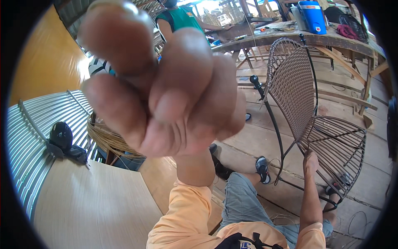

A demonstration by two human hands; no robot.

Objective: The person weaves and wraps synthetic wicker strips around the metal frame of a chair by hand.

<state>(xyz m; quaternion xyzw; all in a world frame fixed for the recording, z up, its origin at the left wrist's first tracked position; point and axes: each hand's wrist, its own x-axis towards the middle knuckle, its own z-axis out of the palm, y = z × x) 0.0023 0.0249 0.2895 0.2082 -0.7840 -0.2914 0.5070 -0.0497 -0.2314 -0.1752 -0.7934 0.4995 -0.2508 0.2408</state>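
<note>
My left hand (178, 95) is raised very close to the camera and looms large and blurred. Its fingers are curled in toward the palm, the forefinger bending up toward the lens, and nothing shows between them. Low on the right, my right hand (310, 163) is closed on the frame of a brown woven chair (292, 85), where the seat joins the back. The chair has a woven wicker back and dark metal bars with round knobs. Its seat (338, 135) shows strands with gaps between them. The chair stands tilted in front of my legs.
A long wooden workbench (286, 38) at the back carries a blue drink cooler (311, 17). Beyond my left hand stands a person in a green shirt (182, 18). A bundle of tan strands (110, 139) and a pale wooden board (95, 203) lie to the left.
</note>
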